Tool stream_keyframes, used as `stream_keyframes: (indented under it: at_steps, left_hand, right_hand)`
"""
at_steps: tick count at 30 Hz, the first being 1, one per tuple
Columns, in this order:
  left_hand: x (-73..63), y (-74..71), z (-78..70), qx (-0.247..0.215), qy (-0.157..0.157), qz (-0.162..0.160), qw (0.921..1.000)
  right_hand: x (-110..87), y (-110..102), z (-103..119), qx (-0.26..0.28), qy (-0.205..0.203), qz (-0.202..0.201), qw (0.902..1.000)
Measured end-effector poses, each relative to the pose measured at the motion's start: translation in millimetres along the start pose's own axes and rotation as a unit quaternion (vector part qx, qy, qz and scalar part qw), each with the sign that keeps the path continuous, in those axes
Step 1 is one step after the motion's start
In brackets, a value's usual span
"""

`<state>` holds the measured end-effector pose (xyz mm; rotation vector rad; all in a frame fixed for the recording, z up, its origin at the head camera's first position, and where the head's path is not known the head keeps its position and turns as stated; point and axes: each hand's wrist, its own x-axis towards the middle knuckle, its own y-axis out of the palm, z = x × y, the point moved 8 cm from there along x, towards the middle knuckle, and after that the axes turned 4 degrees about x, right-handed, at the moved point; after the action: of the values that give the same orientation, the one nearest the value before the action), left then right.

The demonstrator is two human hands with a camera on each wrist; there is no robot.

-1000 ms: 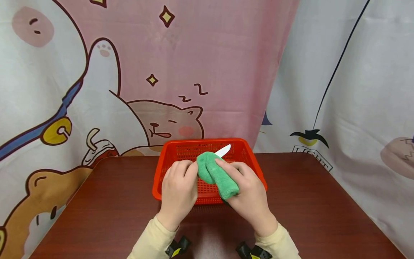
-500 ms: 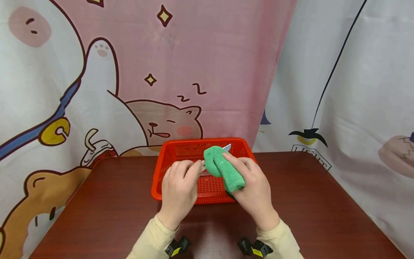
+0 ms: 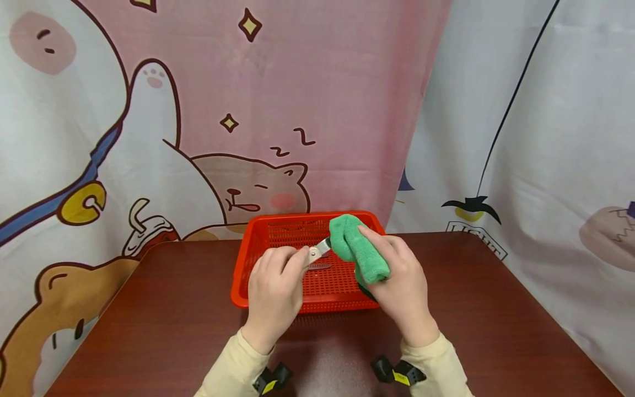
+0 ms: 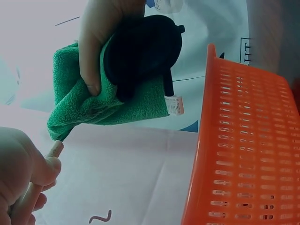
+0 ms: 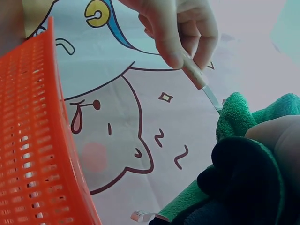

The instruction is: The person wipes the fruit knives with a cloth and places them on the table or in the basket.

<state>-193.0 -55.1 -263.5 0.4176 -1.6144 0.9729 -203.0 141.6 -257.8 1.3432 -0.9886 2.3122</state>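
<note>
My left hand [image 3: 274,284] grips the pale handle of a knife [image 3: 315,253] above a red plastic basket [image 3: 240,278]. Folded over the blade's far part is a green cloth [image 3: 358,248], which my right hand [image 3: 403,286] holds with fingers wrapped about it. A short stretch of bare blade [image 5: 212,97] shows between handle and cloth in the right wrist view; the tip is hidden. In the left wrist view a dark rounded part [image 4: 143,54] and a small white tag [image 4: 174,105] show on the cloth [image 4: 65,70].
The basket stands on a dark brown table [image 3: 188,309] near its back edge. A thin pale item [image 3: 319,267] lies in it, too small to identify. A printed cartoon curtain [image 3: 337,110] hangs behind the table.
My right hand and the cloth have moved up and to the right along the blade, away from the left hand. The handle end and near blade have come into sight as the tip became covered.
</note>
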Motion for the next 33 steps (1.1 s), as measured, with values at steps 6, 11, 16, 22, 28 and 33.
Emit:
stream_keyframes:
  at_steps: [6,11,16,22,28,33]
  left_hand:
    - [-0.9,1.2,1.7,-0.003,-0.006,0.006,1.0]
    - [-1.4,3.0,4.4,-0.009,-0.014,0.017,0.9997]
    - [-1.1,5.0,7.2,-0.015,-0.022,0.032,0.9991]
    - [-0.5,3.9,9.5,-0.014,-0.026,0.029,0.9991]
    - [-0.6,3.5,12.7,-0.013,-0.033,0.032,0.9989]
    - [-0.6,3.3,15.3,-0.012,-0.036,0.035,0.9987]
  right_hand:
    - [1.0,-4,-4,-0.01,0.002,-0.004,0.9999]
    - [2.5,-9,-6,-0.014,0.007,-0.014,0.9998]
    - [3.9,-17,-10,-0.019,0.018,-0.027,0.9993]
    - [4.7,-24,-16,-0.022,0.041,-0.03,0.9985]
    - [5.5,-32,-20,-0.018,0.062,-0.039,0.9971]
    - [6.7,-36,-20,-0.021,0.066,-0.046,0.9966]
